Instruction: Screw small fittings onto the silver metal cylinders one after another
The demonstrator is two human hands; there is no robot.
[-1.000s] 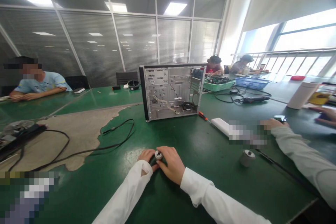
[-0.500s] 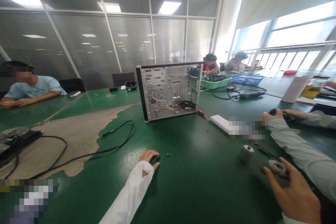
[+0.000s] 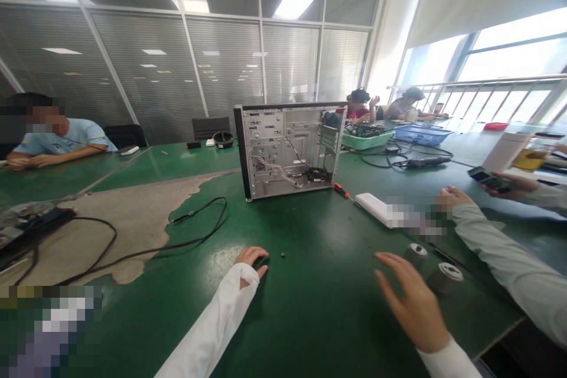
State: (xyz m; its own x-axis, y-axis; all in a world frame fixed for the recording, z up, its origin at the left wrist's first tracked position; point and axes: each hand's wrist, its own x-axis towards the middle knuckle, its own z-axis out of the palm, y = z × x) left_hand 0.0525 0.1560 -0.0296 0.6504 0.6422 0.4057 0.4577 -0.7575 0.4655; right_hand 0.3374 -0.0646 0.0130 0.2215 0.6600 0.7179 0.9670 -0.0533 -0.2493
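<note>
My left hand (image 3: 251, 261) rests on the green table, thumb and fingers apart, with nothing visible in it. A tiny dark metal piece, perhaps a nut (image 3: 282, 255), lies just right of its fingertips. My right hand (image 3: 410, 301) is over the right part of the table, open, its fingers stretched out toward the left. Beside it stand two metal cylinders: a smaller one (image 3: 416, 253) and a wider one (image 3: 447, 276), both with a pale top. Farther off, an opened computer case (image 3: 290, 150) stands upright, showing loose wires and a black fan inside.
An orange-handled screwdriver (image 3: 341, 190) and a white box (image 3: 374, 209) lie right of the case. A co-worker's sleeved arms (image 3: 491, 248) reach in from the right, one hand holding a dark device (image 3: 487, 179). A black cable (image 3: 146, 258) crosses the left side. Green (image 3: 365, 140) and blue baskets (image 3: 420, 134) stand behind.
My right hand has let go of the wider cylinder, which now stands beside the smaller one, and has moved left. The left hand stays put. The co-worker's far hand has raised the dark device.
</note>
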